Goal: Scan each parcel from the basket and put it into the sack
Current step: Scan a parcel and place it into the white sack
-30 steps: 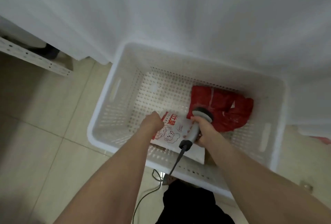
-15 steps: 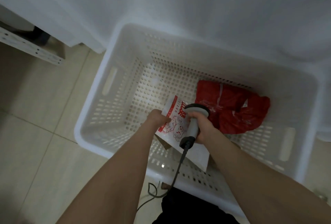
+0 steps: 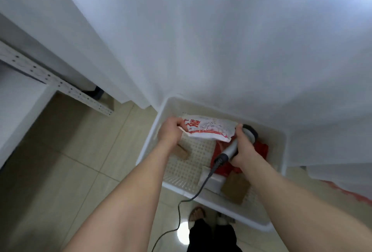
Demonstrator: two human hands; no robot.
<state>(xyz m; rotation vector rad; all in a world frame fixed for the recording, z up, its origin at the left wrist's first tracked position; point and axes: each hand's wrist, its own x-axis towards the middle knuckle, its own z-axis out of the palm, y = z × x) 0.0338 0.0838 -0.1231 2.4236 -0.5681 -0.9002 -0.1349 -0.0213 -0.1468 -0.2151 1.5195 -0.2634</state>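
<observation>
Left hand: fingers curled tight round the left end of the white parcel; nothing else is in this hand.
Right hand: fingers wrapped round the handle of the scanner. One raised finger lies against the right end of the white parcel; whether it pinches that end cannot be told.
White parcel: flat soft mailer with red print, held up over the far half of the basket, stretched between the two hands, clear of the basket floor.
Scanner: grey handle sloping down towards the person, round dark head at the top, just beside the right end of the white parcel.
Cable: runs from the foot of the scanner handle over the near rim of the basket and down to the floor.
Basket: white perforated plastic, standing on the floor.
Red parcel: lies on the basket floor under the right hand, partly hidden by it.
Left brown box: inside the basket by the left wall, under the left wrist.
Near brown box: inside the basket at the near wall, beside the right forearm.
White fabric: hangs across the upper view and touches the basket's far rim; whether it is the sack cannot be told.
Perforated rail: at the left, well apart from the basket.
Foot: on the floor, just near of the basket.
</observation>
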